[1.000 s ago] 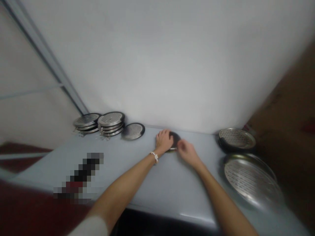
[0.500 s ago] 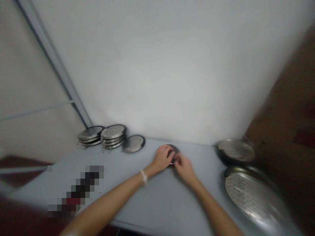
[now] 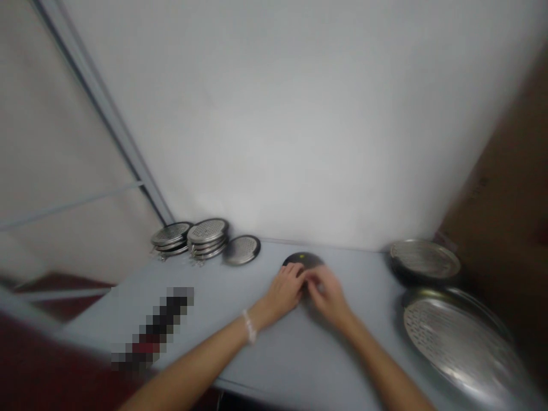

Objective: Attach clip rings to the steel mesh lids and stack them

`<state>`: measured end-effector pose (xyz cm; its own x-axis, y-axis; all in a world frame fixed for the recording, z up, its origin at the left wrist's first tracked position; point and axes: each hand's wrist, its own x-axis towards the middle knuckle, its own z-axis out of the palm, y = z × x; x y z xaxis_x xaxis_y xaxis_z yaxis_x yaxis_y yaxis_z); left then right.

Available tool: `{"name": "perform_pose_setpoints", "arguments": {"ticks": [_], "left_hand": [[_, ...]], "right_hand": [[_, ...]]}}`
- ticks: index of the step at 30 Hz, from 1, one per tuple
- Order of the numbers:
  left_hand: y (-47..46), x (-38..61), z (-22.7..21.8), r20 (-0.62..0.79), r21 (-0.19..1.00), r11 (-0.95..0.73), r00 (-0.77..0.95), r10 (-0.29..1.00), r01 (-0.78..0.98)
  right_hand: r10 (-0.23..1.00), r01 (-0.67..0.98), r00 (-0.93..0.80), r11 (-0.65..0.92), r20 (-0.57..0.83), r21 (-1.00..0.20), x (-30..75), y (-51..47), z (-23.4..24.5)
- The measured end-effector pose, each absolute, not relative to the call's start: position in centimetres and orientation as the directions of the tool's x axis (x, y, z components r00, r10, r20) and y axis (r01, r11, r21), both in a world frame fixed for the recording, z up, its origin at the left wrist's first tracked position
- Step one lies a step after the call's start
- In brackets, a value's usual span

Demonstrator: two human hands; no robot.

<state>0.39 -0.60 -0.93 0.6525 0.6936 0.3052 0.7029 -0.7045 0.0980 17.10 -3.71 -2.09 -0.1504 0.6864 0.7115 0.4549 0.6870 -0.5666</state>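
Observation:
A dark round disc (image 3: 310, 260) with a small yellow mark lies on the grey table in front of me. My left hand (image 3: 287, 288) wears a white bracelet at the wrist and holds the disc's near left side, fingers bent over it. At the near right side, my right hand (image 3: 327, 291) is closed, thumb and fingertips pinched together close to the left fingers. Whatever small part sits in that pinch is hidden by the fingers and blur.
At the back left stand two stacks of round perforated metal plates (image 3: 208, 231) with dark rims. A single similar plate (image 3: 242, 251) lies beside them. Larger shiny metal pieces with perforated faces (image 3: 454, 337) fill the right side. A white wall (image 3: 299, 142) rises behind the table (image 3: 278, 365).
Both hands have shifted nearer to me relative to the disc, uncovering more of its dark top and the yellow mark. The whole view has moved slightly.

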Motion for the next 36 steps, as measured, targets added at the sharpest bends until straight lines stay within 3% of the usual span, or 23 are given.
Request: {"name": "perform_pose_setpoints", "arguments": {"ticks": [4, 7, 9, 11, 12, 14, 15, 16, 22, 30, 33, 36], "left_hand": [[-0.9, -0.8, 0.2, 0.254, 0.038, -0.679, 0.65, 0.716, 0.733], [-0.7, -2.3, 0.7, 0.307, 0.176, -0.65, 0.586, 0.75, 0.739], [0.0, -3.8, 0.6, 0.418, 0.358, -0.56, 0.408, 0.811, 0.747], [1.1, -5.6, 0.4, 0.477, 0.604, -0.393, 0.081, 0.875, 0.693], [1.8, -6.6, 0.2, 0.437, 0.745, -0.308, -0.084, 0.896, 0.592], [2.9, -8.7, -0.1, 0.202, 0.972, -0.143, -0.352, 0.914, 0.186], [3.4, -9.7, -0.2, 0.041, 0.994, -0.079, -0.421, 0.906, -0.074], [3.7, -10.5, -0.3, -0.022, 0.987, -0.049, -0.43, 0.902, -0.153], [3.8, -13.3, -1.0, -0.172, 0.932, 0.012, -0.413, 0.894, -0.361], [4.3, -13.6, -0.4, -0.238, 0.902, 0.031, -0.437, 0.868, -0.431], [3.3, -12.4, -0.6, -0.219, 0.916, 0.009, -0.484, 0.847, -0.4], [1.5, -9.2, -0.8, -0.112, 0.957, -0.05, -0.525, 0.844, -0.285]], "right_hand": [[0.616, 0.455, -0.19, 0.745, 0.764, -0.488, 17.0, -4.3, -1.6], [0.638, 0.475, -0.201, 0.727, 0.743, -0.496, 16.7, -4.7, -1.5], [0.678, 0.513, -0.169, 0.68, 0.715, -0.524, 16.5, -4.7, -1.7], [0.719, 0.554, -0.111, 0.618, 0.686, -0.558, 16.5, -4.4, -2.1], [0.738, 0.569, -0.078, 0.585, 0.67, -0.578, 16.5, -4.2, -2.3], [0.775, 0.586, -0.01, 0.516, 0.632, -0.624, 16.7, -3.6, -2.7], [0.791, 0.589, 0.02, 0.485, 0.612, -0.646, 16.8, -3.4, -2.9], [0.803, 0.59, 0.042, 0.46, 0.594, -0.664, 16.8, -3.1, -3.1], [0.825, 0.631, 0.006, 0.435, 0.565, -0.642, 16.5, -2.9, -3.8], [0.843, 0.677, -0.109, 0.451, 0.527, -0.581, 16.1, -3.3, -3.8], [0.849, 0.693, -0.148, 0.455, 0.507, -0.559, 16.0, -3.4, -3.8], [0.868, 0.723, -0.197, 0.443, 0.456, -0.53, 15.7, -3.3, -3.7]]}}
